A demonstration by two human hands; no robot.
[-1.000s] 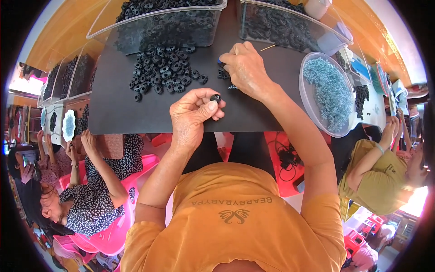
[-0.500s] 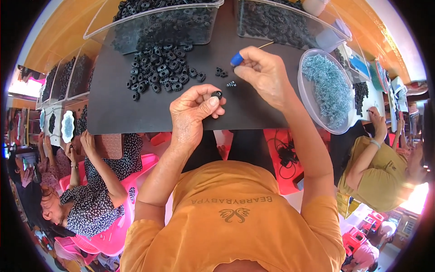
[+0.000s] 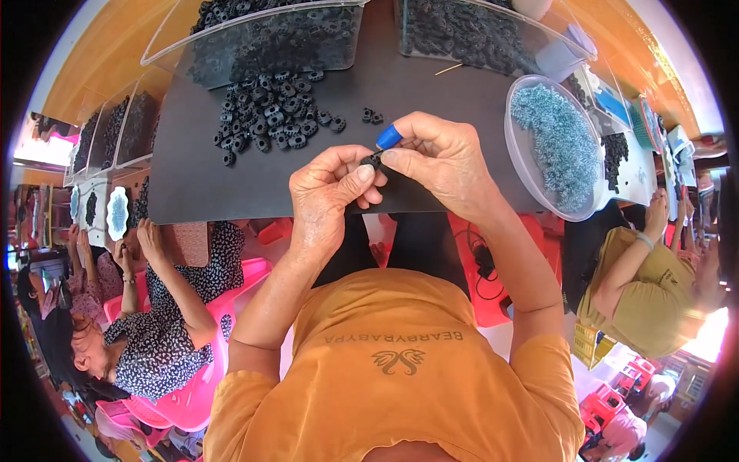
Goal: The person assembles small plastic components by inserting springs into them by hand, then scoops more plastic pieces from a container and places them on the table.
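Observation:
My left hand (image 3: 327,192) pinches a small black ring part (image 3: 372,161) between thumb and fingers, just above the near edge of the black mat (image 3: 231,181). My right hand (image 3: 443,158) meets it from the right and grips a tool with a blue handle (image 3: 389,137), its tip at the black part. A loose heap of black rings (image 3: 269,115) lies on the mat beyond my left hand, and a few stray rings (image 3: 371,116) lie just behind the blue handle.
Two clear bins of black parts (image 3: 269,38) (image 3: 477,31) stand at the back of the mat. A round clear tub of pale blue-grey rings (image 3: 562,146) sits right of my right hand. Other people sit at the left and right.
My right hand came back from the mat with the blue-handled tool and joined my left hand at the black part. Both hands now sit nearer the mat's front edge.

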